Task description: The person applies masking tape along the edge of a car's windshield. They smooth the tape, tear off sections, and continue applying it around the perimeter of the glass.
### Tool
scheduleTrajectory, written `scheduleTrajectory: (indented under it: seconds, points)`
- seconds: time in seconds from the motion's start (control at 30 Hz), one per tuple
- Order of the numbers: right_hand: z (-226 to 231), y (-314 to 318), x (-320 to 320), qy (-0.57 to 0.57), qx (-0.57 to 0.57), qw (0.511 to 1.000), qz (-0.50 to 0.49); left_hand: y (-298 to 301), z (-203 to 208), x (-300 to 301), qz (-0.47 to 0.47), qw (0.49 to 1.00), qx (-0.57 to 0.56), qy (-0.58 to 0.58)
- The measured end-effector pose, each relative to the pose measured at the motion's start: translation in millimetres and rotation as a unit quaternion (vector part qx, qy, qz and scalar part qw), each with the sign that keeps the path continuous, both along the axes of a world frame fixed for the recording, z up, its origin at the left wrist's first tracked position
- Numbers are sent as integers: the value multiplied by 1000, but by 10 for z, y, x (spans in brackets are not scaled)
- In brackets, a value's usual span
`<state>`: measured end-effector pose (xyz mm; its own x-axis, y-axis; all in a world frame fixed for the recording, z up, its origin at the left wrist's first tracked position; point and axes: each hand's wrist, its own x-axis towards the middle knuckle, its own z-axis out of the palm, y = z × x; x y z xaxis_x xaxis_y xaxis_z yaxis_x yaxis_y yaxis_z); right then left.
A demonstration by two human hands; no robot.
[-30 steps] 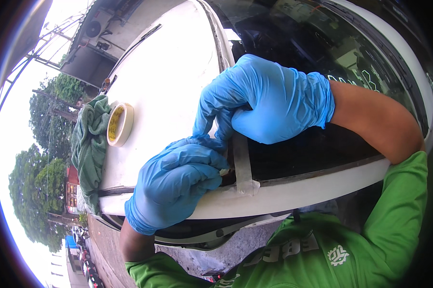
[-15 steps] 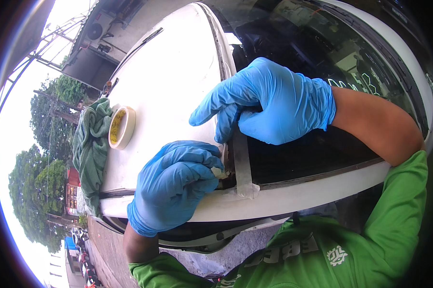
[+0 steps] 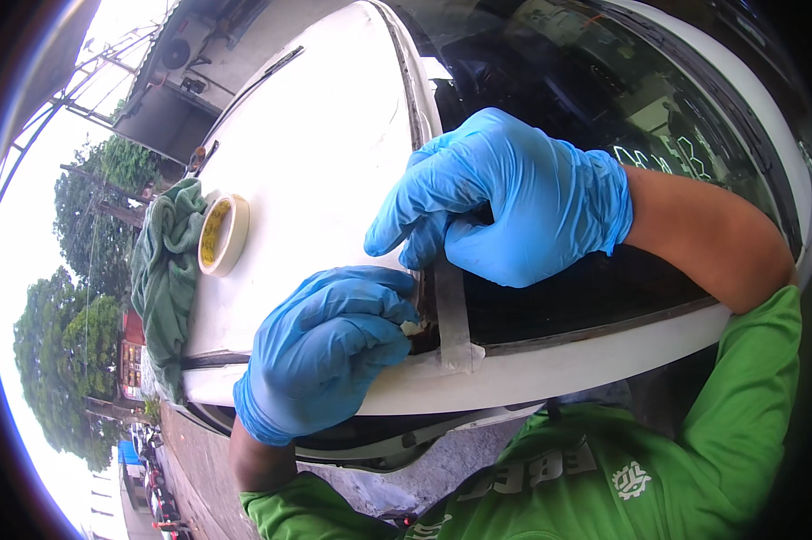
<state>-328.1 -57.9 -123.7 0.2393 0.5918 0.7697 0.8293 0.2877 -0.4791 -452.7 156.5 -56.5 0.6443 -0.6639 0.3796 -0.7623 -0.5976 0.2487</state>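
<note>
Both hands wear blue gloves at the windshield edge of a white car roof. My left hand is closed at the near corner, with a small off-white scrap, seemingly masking tape, showing at its fingertips. Across the edge, my right hand is bent down with its fingers drawn together. Its fingertips are beside the roof seam, and anything between them is hidden. A strip of masking tape runs along the dark windshield, its end stuck on the white pillar.
A roll of masking tape stands on its edge on the roof at the left, against a crumpled green cloth. Behind them lies a small tool with an orange-brown part. A wiper lies at the far right of the windshield.
My right hand's index finger has bent and drawn slightly right, closer to the seam. My left hand stays at the corner with the scrap. The view has shifted slightly.
</note>
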Motion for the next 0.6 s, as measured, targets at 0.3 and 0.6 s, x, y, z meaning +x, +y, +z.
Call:
scheduleTrajectory:
  seconds: [0.3,0.6]
  points:
    - [-10,38,2,35,3,999,19,34,-3,15,-4,1000,13,10]
    - [107,-11,-51,-97,-40,994,-30,32,9,11,-1,999,27,22]
